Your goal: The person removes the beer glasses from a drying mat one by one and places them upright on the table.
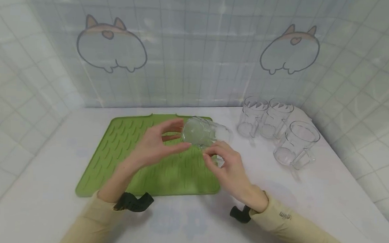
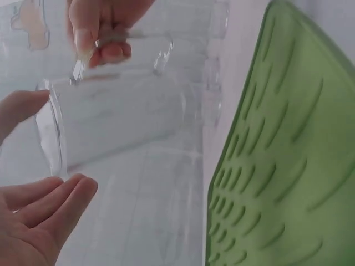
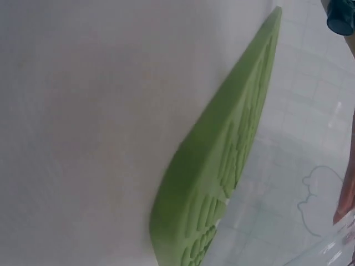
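A clear glass mug (image 1: 197, 132) lies on its side in the air over the green ridged mat (image 1: 113, 150), its round base toward my left hand. My right hand (image 1: 225, 167) pinches its handle; in the left wrist view those fingers (image 2: 113, 50) curl round the handle above the body. My left hand (image 1: 157, 141) spreads its thumb and fingers in a wide C at the base, fingertips right at the edge. The left wrist view has that thumb above the base rim and the fingers below it. Only a corner of the mug (image 3: 333, 252) shows in the right wrist view.
Three more clear glass mugs stand upright on the white table (image 1: 308, 215) at the right: two side by side at the back, one mug (image 1: 295, 141) nearer. A tiled wall (image 1: 201, 63) with dog drawings rises behind, with tiled sides left and right.
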Demonstrator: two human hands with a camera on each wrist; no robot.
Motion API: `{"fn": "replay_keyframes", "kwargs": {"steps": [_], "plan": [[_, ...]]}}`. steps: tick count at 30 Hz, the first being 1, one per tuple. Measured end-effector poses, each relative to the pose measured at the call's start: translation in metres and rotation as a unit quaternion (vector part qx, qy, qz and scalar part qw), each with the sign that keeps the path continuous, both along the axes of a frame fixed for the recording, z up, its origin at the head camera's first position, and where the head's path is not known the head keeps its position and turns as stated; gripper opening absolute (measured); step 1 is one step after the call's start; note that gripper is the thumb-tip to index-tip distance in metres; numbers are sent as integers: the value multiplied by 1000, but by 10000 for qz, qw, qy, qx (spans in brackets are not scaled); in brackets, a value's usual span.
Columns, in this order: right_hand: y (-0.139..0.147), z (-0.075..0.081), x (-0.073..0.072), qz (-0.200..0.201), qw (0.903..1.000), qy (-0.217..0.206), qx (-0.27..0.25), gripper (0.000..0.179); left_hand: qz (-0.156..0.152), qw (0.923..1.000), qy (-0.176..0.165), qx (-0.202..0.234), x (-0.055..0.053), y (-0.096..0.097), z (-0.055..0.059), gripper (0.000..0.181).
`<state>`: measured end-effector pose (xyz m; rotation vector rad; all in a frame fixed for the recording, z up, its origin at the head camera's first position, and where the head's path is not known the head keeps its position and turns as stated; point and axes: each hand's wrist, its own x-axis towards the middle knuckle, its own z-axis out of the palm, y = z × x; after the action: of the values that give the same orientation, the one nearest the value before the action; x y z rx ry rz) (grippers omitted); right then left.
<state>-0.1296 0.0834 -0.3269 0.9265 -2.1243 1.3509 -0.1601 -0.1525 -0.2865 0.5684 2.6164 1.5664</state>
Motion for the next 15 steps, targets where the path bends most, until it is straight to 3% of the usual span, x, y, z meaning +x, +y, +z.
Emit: {"fn": "replay_keyframes", "kwargs": {"steps": [4, 8, 15], "plan": [[-2, -2, 0, -11, 9989, 405, 244, 13, 146, 9997, -73, -175, 4, 9, 2, 77], [-3, 0, 0, -14, 9966, 659, 485, 10, 335, 9987, 67, -380, 9, 15, 4, 84], [-4, 1, 1, 35, 9849, 1262, 1183, 11, 639, 9947, 182, -784, 14, 19, 1, 80]]}}
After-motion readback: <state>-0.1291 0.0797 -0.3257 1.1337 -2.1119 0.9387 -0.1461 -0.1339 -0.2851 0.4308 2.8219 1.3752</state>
